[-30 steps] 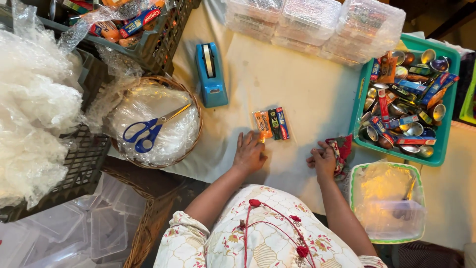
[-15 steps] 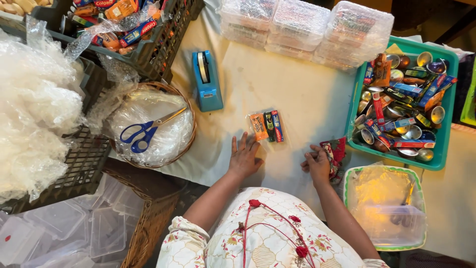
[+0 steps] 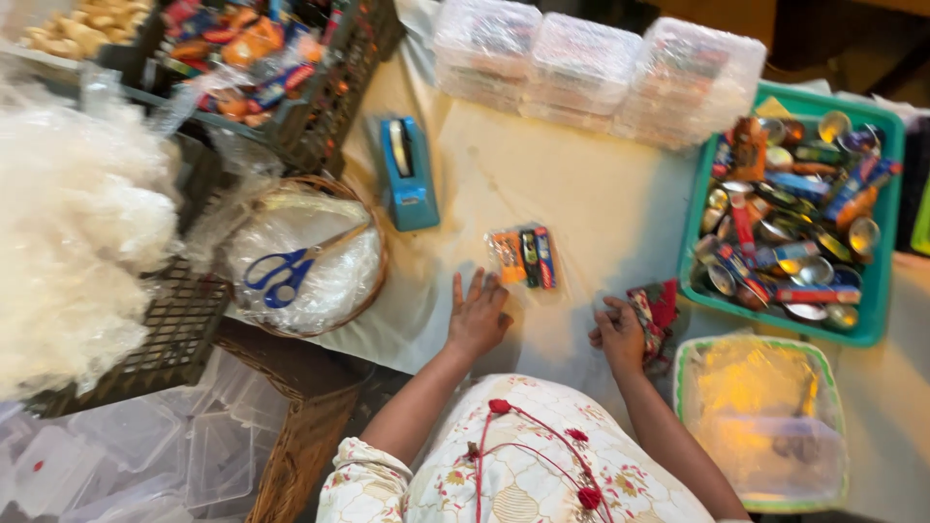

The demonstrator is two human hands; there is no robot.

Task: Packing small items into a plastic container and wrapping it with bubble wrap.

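while left hand (image 3: 477, 318) rests flat, wrapped sweets (image 3: 524, 257) just beyond

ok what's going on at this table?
A person sits at a cloth-covered table. The left hand lies flat on the cloth, just below a small clear pack of sweets. The right hand is closed on a few red wrapped sweets. A green tray of wrapped sweets sits to the right, and a blue tape dispenser and a basket with scissors to the left.
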